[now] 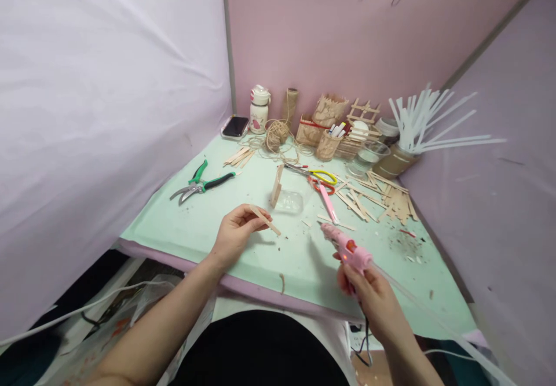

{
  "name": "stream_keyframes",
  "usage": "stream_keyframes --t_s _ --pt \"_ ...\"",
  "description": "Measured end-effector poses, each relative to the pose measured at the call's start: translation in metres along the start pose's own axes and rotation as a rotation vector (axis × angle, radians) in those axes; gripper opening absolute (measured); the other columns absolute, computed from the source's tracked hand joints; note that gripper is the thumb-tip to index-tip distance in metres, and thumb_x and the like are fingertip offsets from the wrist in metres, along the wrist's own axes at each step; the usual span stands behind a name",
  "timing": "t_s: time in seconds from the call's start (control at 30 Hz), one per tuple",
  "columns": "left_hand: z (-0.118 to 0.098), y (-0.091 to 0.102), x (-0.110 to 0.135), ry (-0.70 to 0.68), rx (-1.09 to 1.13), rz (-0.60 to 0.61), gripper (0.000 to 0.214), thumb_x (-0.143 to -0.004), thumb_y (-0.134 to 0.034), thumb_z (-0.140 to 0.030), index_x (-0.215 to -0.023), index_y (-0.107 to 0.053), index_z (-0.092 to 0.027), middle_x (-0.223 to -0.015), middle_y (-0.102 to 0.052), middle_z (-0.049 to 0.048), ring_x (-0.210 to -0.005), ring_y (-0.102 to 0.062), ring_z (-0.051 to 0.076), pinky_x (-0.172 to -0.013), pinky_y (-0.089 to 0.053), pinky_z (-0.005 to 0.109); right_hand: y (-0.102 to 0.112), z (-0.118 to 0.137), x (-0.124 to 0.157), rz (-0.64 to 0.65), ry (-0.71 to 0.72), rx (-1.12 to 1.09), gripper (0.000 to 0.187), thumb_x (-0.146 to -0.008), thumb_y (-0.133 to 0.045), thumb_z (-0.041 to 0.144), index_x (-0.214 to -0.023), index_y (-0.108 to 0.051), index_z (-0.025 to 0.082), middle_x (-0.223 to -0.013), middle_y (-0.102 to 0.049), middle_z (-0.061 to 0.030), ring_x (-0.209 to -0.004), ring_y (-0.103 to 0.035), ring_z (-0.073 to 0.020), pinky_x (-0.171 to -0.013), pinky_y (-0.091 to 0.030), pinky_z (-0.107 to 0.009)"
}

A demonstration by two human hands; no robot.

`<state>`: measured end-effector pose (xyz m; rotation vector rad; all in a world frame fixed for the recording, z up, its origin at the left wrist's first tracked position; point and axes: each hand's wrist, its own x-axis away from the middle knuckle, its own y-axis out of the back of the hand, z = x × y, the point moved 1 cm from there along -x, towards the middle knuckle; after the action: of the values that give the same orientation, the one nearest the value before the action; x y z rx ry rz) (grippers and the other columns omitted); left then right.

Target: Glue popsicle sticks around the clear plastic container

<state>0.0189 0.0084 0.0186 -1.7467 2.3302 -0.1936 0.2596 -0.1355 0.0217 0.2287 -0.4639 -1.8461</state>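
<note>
Between the thumb and fingers of my left hand (238, 230) is a flat wooden craft stick (266, 220), held slantwise above the table. My right hand (365, 285) grips a pink hot glue gun (347, 246) by its handle, nozzle pointing up and left toward the middle of the table. A long translucent glue stick trails out of the gun's back end. Just beyond both hands stands a clear plastic container (290, 202) with craft sticks (277, 186) upright against its left side. A pink cutter (328, 202) lies past the glue gun's tip.
Green-handled pruning shears (202, 184) lie at the left. Scissors (321, 176) and scattered craft sticks (356, 198) are on the right. Along the back stand a bottle (259, 111), a twine ball (277, 135), wooden holders (328, 111) and a tub of white glue sticks (395, 163).
</note>
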Motion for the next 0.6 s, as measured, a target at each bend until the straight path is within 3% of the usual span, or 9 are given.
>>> stream_keyframes --t_s 0.1,0.23,0.3,0.6 --pt "0.002 0.001 0.004 -0.086 -0.191 0.046 0.005 -0.078 -0.072 -0.022 -0.078 -0.069 -0.017 -0.086 -0.072 0.0036 -0.084 -0.067 0.016 -0.079 -0.055 0.028 -0.01 0.005 0.002 0.148 -0.097 -0.039 0.048 -0.088 -0.046 0.065 -0.075 -0.059 0.02 -0.059 -0.053 0.0002 -0.055 -0.051 -0.0164 -0.056 -0.042 -0.029" --pt "0.007 0.002 0.006 -0.113 -0.303 0.046 0.004 -0.08 -0.066 -0.02 -0.079 -0.069 -0.018 -0.087 -0.072 0.0034 -0.086 -0.067 0.017 -0.078 -0.056 0.027 -0.018 0.023 0.0 0.278 -0.022 0.019 0.052 -0.09 -0.042 0.066 -0.065 -0.055 0.022 -0.063 -0.059 -0.0031 -0.062 -0.058 -0.0192 -0.064 -0.047 -0.032" --pt "0.009 0.002 0.006 -0.113 -0.318 0.037 0.005 -0.082 -0.064 -0.02 -0.08 -0.068 -0.018 -0.089 -0.072 0.0029 -0.086 -0.067 0.016 -0.079 -0.055 0.027 -0.02 0.032 -0.003 0.313 -0.002 0.073 0.053 -0.091 -0.04 0.065 -0.063 -0.053 0.022 -0.064 -0.06 -0.0036 -0.065 -0.06 -0.0201 -0.068 -0.047 -0.032" --pt "0.013 0.006 0.007 -0.123 -0.289 0.025 0.005 -0.084 -0.061 -0.021 -0.083 -0.065 -0.018 -0.088 -0.068 0.0012 -0.082 -0.066 0.014 -0.078 -0.057 0.027 -0.035 0.048 -0.025 0.412 -0.004 0.194 0.05 -0.094 -0.037 0.064 -0.079 -0.055 0.02 -0.058 -0.054 0.0011 -0.054 -0.055 -0.0155 -0.053 -0.041 -0.026"
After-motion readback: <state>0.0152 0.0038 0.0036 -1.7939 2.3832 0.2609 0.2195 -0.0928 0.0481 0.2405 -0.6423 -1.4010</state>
